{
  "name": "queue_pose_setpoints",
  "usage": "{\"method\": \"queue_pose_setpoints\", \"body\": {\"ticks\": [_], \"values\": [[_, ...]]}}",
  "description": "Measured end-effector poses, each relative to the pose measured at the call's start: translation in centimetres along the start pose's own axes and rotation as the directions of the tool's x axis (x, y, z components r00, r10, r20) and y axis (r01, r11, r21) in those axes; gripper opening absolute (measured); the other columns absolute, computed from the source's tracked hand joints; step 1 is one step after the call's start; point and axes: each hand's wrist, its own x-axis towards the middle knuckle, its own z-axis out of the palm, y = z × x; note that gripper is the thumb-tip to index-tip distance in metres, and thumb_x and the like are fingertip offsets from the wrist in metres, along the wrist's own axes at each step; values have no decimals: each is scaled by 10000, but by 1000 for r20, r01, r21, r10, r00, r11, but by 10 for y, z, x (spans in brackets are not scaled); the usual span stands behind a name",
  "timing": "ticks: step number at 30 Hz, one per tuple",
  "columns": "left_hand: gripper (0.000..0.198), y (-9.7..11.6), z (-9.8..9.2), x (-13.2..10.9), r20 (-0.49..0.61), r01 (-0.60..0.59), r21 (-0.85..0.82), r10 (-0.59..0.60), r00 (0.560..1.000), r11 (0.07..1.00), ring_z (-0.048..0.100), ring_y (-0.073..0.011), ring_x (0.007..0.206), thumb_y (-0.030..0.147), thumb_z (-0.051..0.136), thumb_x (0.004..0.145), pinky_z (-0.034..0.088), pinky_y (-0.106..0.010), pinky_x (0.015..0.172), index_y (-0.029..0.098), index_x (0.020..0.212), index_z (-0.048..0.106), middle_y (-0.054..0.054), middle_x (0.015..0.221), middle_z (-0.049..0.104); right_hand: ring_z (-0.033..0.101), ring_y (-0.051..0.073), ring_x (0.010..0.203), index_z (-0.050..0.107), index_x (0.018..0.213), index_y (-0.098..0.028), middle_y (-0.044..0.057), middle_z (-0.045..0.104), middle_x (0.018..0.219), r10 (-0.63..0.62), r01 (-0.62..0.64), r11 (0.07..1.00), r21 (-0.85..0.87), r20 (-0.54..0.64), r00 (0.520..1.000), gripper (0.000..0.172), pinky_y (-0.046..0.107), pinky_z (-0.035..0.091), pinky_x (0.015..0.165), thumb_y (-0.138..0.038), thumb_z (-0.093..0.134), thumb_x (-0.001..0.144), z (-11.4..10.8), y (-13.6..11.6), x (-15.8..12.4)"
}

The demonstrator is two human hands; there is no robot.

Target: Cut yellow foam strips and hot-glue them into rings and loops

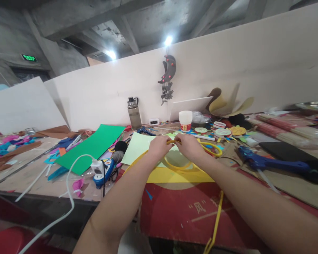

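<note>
Both my hands are at the middle of the worktable, close together, each pinching the same narrow yellow strip. My left hand (pixel 159 147) is closed on it from the left, my right hand (pixel 190 147) from the right. A short, taut piece of the yellow strip (pixel 174 141) spans the gap between my fingers. More of it curls below my hands and by my right wrist, and a yellow length hangs past the table's front edge. Under my hands lie a pale green sheet (pixel 136 148) and a yellow sheet (pixel 161 175). Whether the strip is paper or ribbon I cannot tell.
On the left are a green sheet (pixel 95 146), a blue power strip (pixel 103 173) and a white cable (pixel 71 187). A paper cup (pixel 185 121) and a water bottle (pixel 134 113) stand behind. A blue glue gun (pixel 270 162) lies right, over red cardboard (pixel 175 218).
</note>
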Motion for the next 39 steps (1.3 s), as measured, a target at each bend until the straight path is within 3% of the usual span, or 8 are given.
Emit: {"method": "queue_pose_setpoints", "body": {"ticks": [10,15,19,27,32,39], "values": [[233,-3,-11,-1,4,-31,40,31,1000,999,581,-175,901,335,469,846,418,-267,764,255,893,683,-22,926,671,596,157,776,612,886,-181,52,684,856,-14,13,991,134,4,1000,144,237,369,653,-285,560,802,4,6,5],[234,-7,-20,0,-93,69,37,-65,994,997,572,-166,949,329,455,866,405,-255,794,254,934,666,-13,995,669,607,146,728,596,941,-167,46,693,848,42,-61,981,182,102,994,186,230,378,636,-275,577,791,2,3,5],[228,-8,-23,0,-126,123,44,-116,985,991,575,-165,942,322,447,872,402,-256,798,246,932,654,-18,983,670,612,138,737,581,982,-163,52,691,859,62,-87,969,233,109,992,212,215,386,630,-263,562,797,3,3,5],[255,-7,-16,2,27,109,10,-109,994,994,603,-135,756,336,428,881,414,-236,683,228,919,656,-26,862,675,590,131,676,634,820,-144,88,691,833,111,-130,984,122,150,982,212,217,353,579,-238,446,851,0,6,9],[260,-5,-14,1,47,17,69,-20,999,997,604,-173,848,390,465,855,414,-253,694,230,886,667,-36,883,679,592,137,698,661,769,-158,76,690,803,102,-119,988,104,149,984,236,219,357,592,-258,462,847,0,6,9],[261,-1,-14,-3,17,26,114,-28,999,993,600,-184,878,373,450,862,421,-269,731,224,875,664,-52,911,674,608,152,759,667,834,-165,81,693,840,84,-89,995,38,124,989,227,225,369,633,-267,465,844,-1,2,7]]}}
